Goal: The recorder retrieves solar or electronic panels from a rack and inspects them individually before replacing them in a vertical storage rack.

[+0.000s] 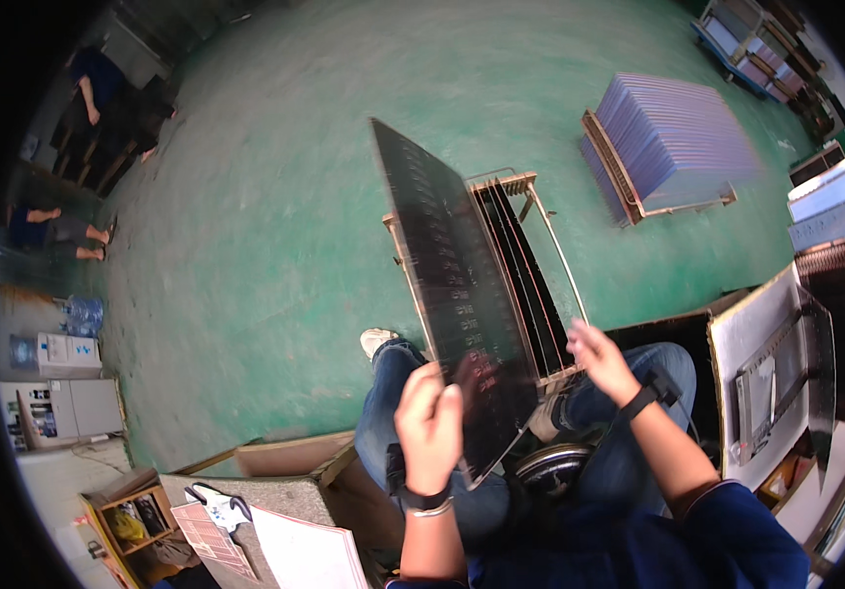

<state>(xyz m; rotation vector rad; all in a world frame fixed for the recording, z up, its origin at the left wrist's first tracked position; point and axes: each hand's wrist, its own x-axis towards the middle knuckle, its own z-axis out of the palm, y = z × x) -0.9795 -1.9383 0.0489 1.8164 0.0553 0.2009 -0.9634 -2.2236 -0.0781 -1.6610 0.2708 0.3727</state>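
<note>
A large, thin dark panel [467, 294] with rows of small pale marks stands tilted in front of me, its far end blurred. My left hand [429, 422] is closed on the panel's near left edge. Behind and partly hidden by it, a metal-framed rack [562, 245] on the floor holds several upright dark sheets [526, 275]. My right hand [601, 361] is by the rack's near right corner, fingers apart and slightly blurred, with nothing seen in it. Each wrist wears a dark band.
A rack of stacked purple-blue sheets [673, 137] stands on the green floor at far right. Beside my right arm is a pale board with a metal fixture [766, 388]. A speckled grey surface with a white sheet [305, 550] lies at lower left. Other people [99, 88] are at far left.
</note>
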